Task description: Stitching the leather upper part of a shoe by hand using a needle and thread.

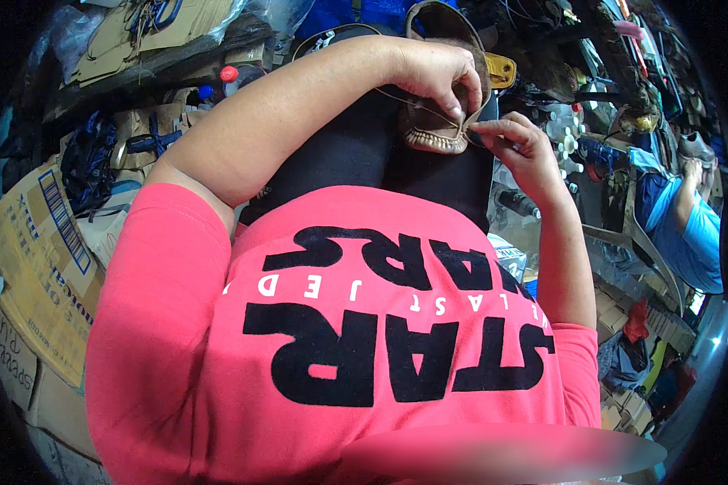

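Note:
A brown leather shoe (437, 139) rests toe toward me at my knees, with a row of pale stitches along its gathered toe. My left hand (443, 79) reaches over the shoe from the left, thumb and fingers pinched on a thin thread (416, 106) close to the stitching. At the shoe's right edge, my right hand (519, 144) is closed in a pinch on the thread, its fingertips beside the last stitches. The hands are a short gap apart. My left fingers partly hide the shoe's opening.
Large cardboard (44, 259) leans at the left. A red-capped bottle (230, 76) stands beyond my left arm. A yellow piece (501, 71) lies behind the shoe. Several small bottles (565, 129) stand to the right. Another person in blue (687, 222) sits at far right, holding a grey shoe (697, 149).

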A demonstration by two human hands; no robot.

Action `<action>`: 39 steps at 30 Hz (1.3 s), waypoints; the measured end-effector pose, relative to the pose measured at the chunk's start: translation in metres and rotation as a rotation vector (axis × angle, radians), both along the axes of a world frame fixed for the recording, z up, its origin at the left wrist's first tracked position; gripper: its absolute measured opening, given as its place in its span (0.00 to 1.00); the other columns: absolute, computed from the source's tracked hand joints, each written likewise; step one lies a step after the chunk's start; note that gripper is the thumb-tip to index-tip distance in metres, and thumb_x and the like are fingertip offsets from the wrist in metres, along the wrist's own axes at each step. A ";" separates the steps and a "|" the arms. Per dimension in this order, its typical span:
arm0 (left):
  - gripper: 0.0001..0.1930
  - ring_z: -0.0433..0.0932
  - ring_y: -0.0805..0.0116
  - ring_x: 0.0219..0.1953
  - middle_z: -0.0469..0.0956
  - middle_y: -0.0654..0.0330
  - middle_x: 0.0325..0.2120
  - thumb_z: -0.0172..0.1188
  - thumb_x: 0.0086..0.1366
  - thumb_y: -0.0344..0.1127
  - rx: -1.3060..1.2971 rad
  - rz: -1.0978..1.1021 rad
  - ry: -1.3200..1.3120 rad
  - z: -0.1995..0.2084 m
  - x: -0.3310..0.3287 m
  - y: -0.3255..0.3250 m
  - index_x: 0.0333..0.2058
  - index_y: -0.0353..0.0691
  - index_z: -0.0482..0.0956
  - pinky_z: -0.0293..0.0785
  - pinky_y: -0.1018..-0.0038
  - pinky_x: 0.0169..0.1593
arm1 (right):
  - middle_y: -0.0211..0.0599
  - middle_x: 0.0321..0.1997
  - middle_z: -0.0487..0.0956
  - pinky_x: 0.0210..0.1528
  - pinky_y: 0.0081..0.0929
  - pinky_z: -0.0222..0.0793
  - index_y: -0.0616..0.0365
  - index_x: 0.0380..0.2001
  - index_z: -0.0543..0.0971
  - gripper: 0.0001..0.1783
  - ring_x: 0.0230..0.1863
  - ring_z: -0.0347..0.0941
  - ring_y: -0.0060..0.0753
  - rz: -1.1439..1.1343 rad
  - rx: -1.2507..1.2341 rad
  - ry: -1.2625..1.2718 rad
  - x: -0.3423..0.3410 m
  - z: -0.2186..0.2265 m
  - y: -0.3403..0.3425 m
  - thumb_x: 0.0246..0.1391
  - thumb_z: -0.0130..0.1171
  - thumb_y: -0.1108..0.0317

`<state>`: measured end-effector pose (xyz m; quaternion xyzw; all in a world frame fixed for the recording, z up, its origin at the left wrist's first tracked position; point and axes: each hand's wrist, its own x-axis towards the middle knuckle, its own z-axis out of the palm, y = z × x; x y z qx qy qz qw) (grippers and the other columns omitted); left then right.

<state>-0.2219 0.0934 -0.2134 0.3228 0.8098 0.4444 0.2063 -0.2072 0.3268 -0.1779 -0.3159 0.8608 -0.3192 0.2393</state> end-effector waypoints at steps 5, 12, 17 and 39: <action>0.15 0.71 0.62 0.43 0.71 0.59 0.37 0.69 0.48 0.32 -0.021 0.006 0.009 0.000 0.001 0.000 0.37 0.47 0.83 0.67 0.70 0.50 | 0.24 0.32 0.68 0.42 0.15 0.65 0.52 0.42 0.83 0.16 0.37 0.65 0.18 -0.056 -0.116 -0.355 -0.015 -0.015 0.011 0.53 0.55 0.81; 0.15 0.70 0.61 0.43 0.70 0.59 0.36 0.70 0.46 0.31 -0.012 0.019 0.071 -0.001 0.003 -0.001 0.36 0.46 0.83 0.67 0.70 0.50 | 0.26 0.34 0.70 0.44 0.16 0.65 0.53 0.42 0.82 0.16 0.38 0.66 0.19 -0.006 -0.138 -0.376 -0.024 -0.027 0.013 0.53 0.55 0.81; 0.16 0.70 0.59 0.45 0.70 0.58 0.38 0.68 0.46 0.30 -0.101 0.076 0.024 0.000 0.006 0.002 0.37 0.45 0.82 0.67 0.70 0.52 | 0.27 0.33 0.74 0.42 0.19 0.66 0.57 0.38 0.83 0.10 0.37 0.69 0.19 -0.043 -0.144 -0.164 -0.011 -0.027 -0.004 0.50 0.61 0.77; 0.05 0.71 0.66 0.35 0.70 0.67 0.22 0.64 0.50 0.32 -0.116 0.643 0.605 -0.001 0.098 -0.015 0.28 0.50 0.83 0.60 0.67 0.41 | 0.32 0.28 0.68 0.39 0.20 0.68 0.46 0.43 0.82 0.23 0.32 0.67 0.26 -0.047 -0.135 -0.063 0.007 -0.018 0.009 0.47 0.53 0.84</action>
